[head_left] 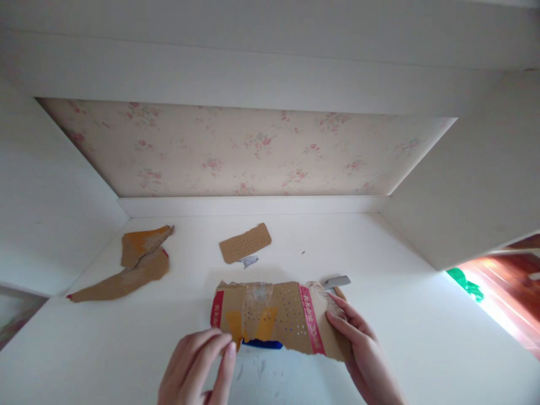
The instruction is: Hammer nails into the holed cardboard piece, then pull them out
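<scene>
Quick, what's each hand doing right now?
Left hand: curled at the near left corner of the taped cardboard; grip cannot be told.
Right hand: closed, holding the taped cardboard's right end.

My hands were bare. At the lower left of centre, my left hand [194, 363] had slim, slightly tapering fingers [206, 355] and a short thumbnail [231, 350]. At the lower right of centre, my right hand [363, 340] had similarly slender fingers, a smooth back and a narrow, bare wrist [377, 382] reaching the frame's bottom edge.
</scene>
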A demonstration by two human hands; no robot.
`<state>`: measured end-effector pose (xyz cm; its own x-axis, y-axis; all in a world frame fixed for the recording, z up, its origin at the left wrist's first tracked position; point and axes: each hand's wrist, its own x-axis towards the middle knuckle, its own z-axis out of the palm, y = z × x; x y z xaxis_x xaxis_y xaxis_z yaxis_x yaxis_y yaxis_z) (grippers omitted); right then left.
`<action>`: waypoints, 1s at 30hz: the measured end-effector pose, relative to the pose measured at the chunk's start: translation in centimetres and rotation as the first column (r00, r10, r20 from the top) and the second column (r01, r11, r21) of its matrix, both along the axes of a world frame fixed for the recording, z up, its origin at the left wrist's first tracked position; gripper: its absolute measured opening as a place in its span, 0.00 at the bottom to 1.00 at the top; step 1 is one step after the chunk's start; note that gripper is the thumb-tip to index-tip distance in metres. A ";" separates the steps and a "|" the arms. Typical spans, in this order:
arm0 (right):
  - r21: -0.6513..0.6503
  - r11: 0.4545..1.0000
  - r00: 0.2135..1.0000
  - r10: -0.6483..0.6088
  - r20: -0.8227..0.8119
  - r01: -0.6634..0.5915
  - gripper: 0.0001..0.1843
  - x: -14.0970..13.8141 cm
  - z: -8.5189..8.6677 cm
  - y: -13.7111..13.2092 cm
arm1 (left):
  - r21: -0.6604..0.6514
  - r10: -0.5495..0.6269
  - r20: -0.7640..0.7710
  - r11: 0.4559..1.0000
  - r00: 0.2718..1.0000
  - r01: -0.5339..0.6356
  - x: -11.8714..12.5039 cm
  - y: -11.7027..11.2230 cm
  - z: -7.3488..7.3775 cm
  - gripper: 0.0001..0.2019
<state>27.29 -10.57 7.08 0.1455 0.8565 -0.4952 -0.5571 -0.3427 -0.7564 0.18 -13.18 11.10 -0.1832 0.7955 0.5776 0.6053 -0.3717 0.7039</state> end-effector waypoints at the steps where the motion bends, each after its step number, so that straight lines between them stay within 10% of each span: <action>1: -0.009 1.000 1.000 -0.004 0.008 0.004 0.25 0.3 -0.1 0.0 | 0.036 -0.075 -0.128 0.996 0.989 0.080 0.3 0.2 -0.1 0.08; 5: -0.041 0.999 0.996 -0.026 0.086 0.030 0.25 1.0 -1.0 -0.3 | 0.033 -0.221 -0.537 0.959 0.814 0.282 1.7 1.2 -1.0 0.14; 12: -0.046 0.998 0.991 -0.039 0.129 0.045 0.27 1.8 -1.9 -1.1 | -0.007 -0.219 -0.736 0.948 0.640 0.317 2.8 2.2 -1.8 0.17; 21: -0.037 0.999 0.965 -0.022 0.262 0.033 0.31 1.7 -3.0 -1.1 | 0.088 -0.185 -0.602 0.952 0.777 0.295 4.5 2.2 -3.4 0.16; 30: -0.025 0.999 0.949 -0.016 0.313 0.025 0.32 1.6 -2.8 -0.9 | 0.026 -0.181 -0.624 0.968 0.760 0.251 5.4 2.2 -5.1 0.21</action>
<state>28.87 -11.45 4.30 0.3146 0.8381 -0.4457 -0.3009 -0.3573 -0.8842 5.57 -10.97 5.96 0.4065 0.7006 0.5864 0.7883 -0.5934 0.1625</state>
